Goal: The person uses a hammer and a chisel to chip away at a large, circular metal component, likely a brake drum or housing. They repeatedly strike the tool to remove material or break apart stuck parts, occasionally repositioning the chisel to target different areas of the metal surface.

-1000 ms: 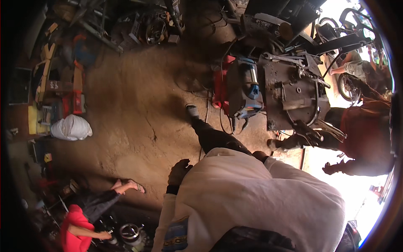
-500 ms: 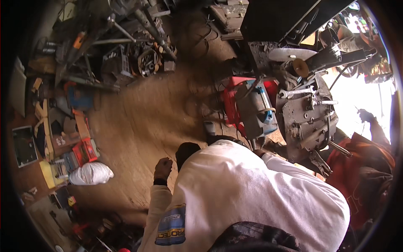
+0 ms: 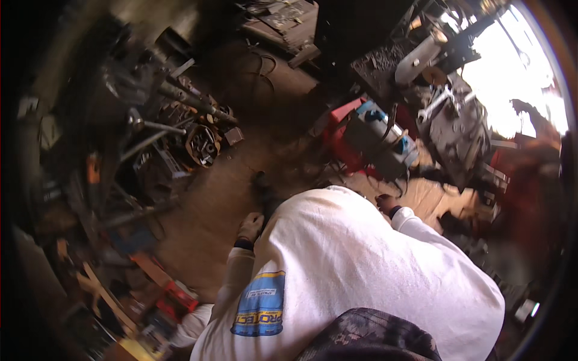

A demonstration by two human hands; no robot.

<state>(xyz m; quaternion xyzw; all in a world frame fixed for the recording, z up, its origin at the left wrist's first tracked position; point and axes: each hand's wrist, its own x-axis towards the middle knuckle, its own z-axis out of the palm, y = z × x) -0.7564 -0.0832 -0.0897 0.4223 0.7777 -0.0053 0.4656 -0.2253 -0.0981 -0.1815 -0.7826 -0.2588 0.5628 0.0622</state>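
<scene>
My left hand [image 3: 250,227] hangs by my left leg, a dark band at its wrist. Its fingers are curled in, and nothing shows in them. On the other side, my right hand [image 3: 386,204] is low beside my white sweatshirt [image 3: 355,246]. Its fingers are loosely apart, and I see nothing held there. The machine nearest to it is a grey and blue one [image 3: 382,141] on a red base [image 3: 343,129], a little beyond the fingers and apart from them. An open-ended wrench [image 3: 436,103] lies on the dark metal workbench [image 3: 454,129] farther right.
A round container of metal parts [image 3: 202,144] stands among bars and scrap at the far left. Nearer left are a red box [image 3: 176,299] and wooden strips [image 3: 105,295]. The brown floor [image 3: 198,240] runs between. A blurred red-clad person [image 3: 530,186] is at the right.
My view has turned, so the bench and clutter sit differently in it. My right hand, mostly hidden before, has come into sight. My left hand hangs closer to my leg.
</scene>
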